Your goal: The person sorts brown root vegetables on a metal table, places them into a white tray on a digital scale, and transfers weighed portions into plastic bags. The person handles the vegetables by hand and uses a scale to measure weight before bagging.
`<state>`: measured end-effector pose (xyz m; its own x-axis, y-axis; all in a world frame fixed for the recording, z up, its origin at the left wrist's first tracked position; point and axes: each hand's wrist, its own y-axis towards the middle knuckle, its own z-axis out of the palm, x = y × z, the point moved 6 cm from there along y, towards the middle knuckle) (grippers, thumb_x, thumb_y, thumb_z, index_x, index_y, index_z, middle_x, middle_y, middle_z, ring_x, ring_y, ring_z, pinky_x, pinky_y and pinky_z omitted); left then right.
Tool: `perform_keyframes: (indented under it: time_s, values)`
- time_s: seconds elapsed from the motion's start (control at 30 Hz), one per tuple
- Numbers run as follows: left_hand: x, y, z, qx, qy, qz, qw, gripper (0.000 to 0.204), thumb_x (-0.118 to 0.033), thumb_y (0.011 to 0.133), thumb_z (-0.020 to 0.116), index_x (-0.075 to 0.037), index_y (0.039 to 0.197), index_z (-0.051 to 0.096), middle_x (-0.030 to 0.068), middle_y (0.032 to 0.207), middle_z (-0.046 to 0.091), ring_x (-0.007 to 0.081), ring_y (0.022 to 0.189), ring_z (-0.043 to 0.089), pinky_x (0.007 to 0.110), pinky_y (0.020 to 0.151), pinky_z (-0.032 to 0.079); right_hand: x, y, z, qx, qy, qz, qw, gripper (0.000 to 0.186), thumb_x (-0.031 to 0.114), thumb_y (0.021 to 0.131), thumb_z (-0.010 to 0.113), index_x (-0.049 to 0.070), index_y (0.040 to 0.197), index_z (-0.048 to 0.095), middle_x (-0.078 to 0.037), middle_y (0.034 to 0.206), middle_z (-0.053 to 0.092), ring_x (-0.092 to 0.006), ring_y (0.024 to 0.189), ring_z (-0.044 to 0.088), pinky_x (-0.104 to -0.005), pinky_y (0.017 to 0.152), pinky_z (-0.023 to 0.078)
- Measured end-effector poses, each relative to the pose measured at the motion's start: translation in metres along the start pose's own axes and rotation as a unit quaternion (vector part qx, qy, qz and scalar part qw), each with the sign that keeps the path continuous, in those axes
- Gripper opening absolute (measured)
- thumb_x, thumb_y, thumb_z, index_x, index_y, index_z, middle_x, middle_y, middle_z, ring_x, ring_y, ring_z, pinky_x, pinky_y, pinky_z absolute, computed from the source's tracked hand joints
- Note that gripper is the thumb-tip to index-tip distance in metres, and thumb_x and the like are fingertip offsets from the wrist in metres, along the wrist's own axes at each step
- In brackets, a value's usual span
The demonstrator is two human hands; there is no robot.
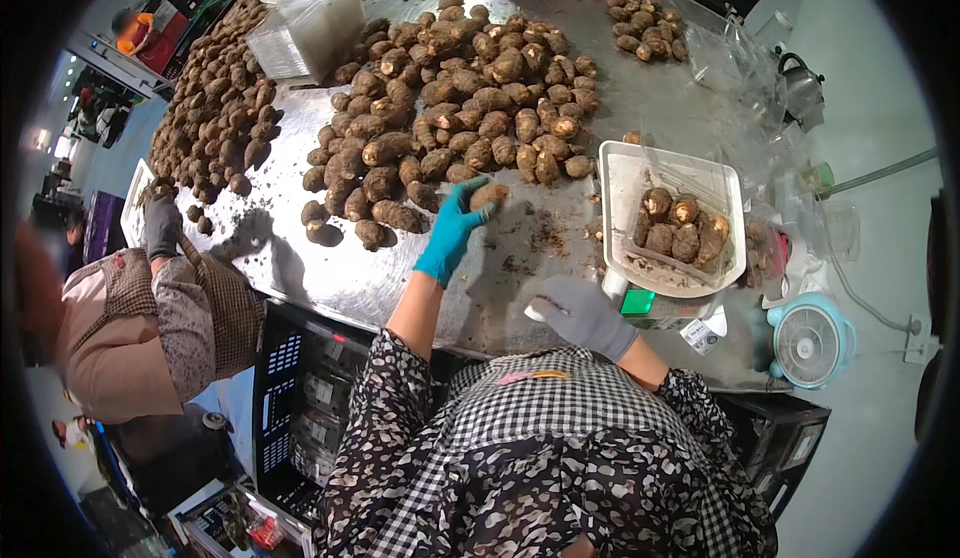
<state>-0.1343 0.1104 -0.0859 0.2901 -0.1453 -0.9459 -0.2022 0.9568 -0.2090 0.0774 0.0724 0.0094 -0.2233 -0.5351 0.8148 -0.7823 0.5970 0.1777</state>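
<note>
My left hand (pixel 452 223), in a teal glove, is closed on a brown taro (pixel 489 196) at the near edge of a big pile of taro (pixel 440 118) on the metal table (pixel 290 258). My right hand (pixel 585 323), in a grey glove and blurred, is low over the table's front edge, closed around a small pale thing (pixel 540 310) I cannot make out. To the right, a white tray (pixel 610 168) on a scale with a green display (pixel 637 302) holds a clear punnet (pixel 645 258) with several taros in it.
At the left a co-worker (pixel 150 338) reaches into another taro heap (pixel 220 108). Stacked clear containers (pixel 300 33) stand at the back. Right are plastic bags (pixel 715 58), a kettle (pixel 800 88) and a blue fan (pixel 810 343). Black crates (pixel 290 388) sit below the table edge.
</note>
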Motion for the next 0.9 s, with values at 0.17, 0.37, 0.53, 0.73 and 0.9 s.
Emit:
perform_keyframes:
  time_s: [0.17, 0.37, 0.53, 0.73, 0.9]
  values:
    - [0.0, -0.043, 0.063, 0.174, -0.201, 0.001, 0.964, 0.082, -0.029, 0.072, 0.078, -0.006, 0.139, 0.035, 0.0156, 0.133, 0.049, 0.0239, 0.117, 0.052, 0.035, 0.1, 0.041, -0.005, -0.008, -0.037, -0.153, -0.061, 0.118, 0.979, 0.023, 0.015, 0.085, 0.059, 0.006, 0.106, 0.062, -0.014, 0.097, 0.065, -0.0305, 0.08, 0.063, -0.0357, 0.069, 0.051]
    - [-0.007, -0.079, 0.092, 0.225, -0.337, -0.105, 0.908, 0.086, -0.032, 0.073, 0.078, -0.007, 0.141, 0.032, 0.0126, 0.137, 0.045, 0.0233, 0.123, 0.047, 0.037, 0.102, 0.039, 0.002, -0.01, -0.04, -0.235, -0.065, 0.106, 0.964, 0.036, 0.02, 0.082, 0.064, 0.004, 0.114, 0.059, -0.017, 0.104, 0.061, -0.0317, 0.09, 0.061, -0.0374, 0.079, 0.049]
    - [0.009, -0.096, 0.096, 0.195, -0.288, -0.155, 0.925, 0.074, -0.032, 0.08, 0.071, -0.009, 0.141, 0.034, 0.0065, 0.134, 0.046, 0.0206, 0.12, 0.047, 0.034, 0.099, 0.041, -0.001, -0.008, -0.024, -0.05, -0.071, 0.224, 0.971, 0.075, 0.057, 0.079, 0.061, 0.007, 0.131, 0.043, -0.024, 0.116, 0.054, -0.0388, 0.105, 0.054, -0.0456, 0.091, 0.042]
    - [0.049, -0.13, 0.093, 0.086, -0.242, -0.251, 0.933, 0.045, -0.032, 0.091, 0.059, -0.008, 0.127, 0.048, 0.0045, 0.1, 0.06, 0.019, 0.088, 0.059, 0.033, 0.077, 0.048, -0.022, -0.033, 0.002, 0.035, -0.196, 0.215, 0.956, 0.072, 0.056, 0.088, 0.046, 0.004, 0.135, 0.034, -0.024, 0.094, 0.063, -0.0391, 0.086, 0.062, -0.0479, 0.078, 0.046]
    - [0.057, -0.125, 0.089, 0.209, -0.167, -0.213, 0.94, 0.043, -0.046, 0.094, 0.047, -0.008, 0.111, 0.055, 0.0044, 0.087, 0.06, 0.0145, 0.07, 0.055, 0.027, 0.058, 0.042, -0.028, -0.038, 0.004, -0.049, -0.214, 0.167, 0.961, 0.041, 0.044, 0.092, 0.046, 0.008, 0.109, 0.055, -0.014, 0.065, 0.063, -0.0357, 0.058, 0.062, -0.0445, 0.055, 0.049]
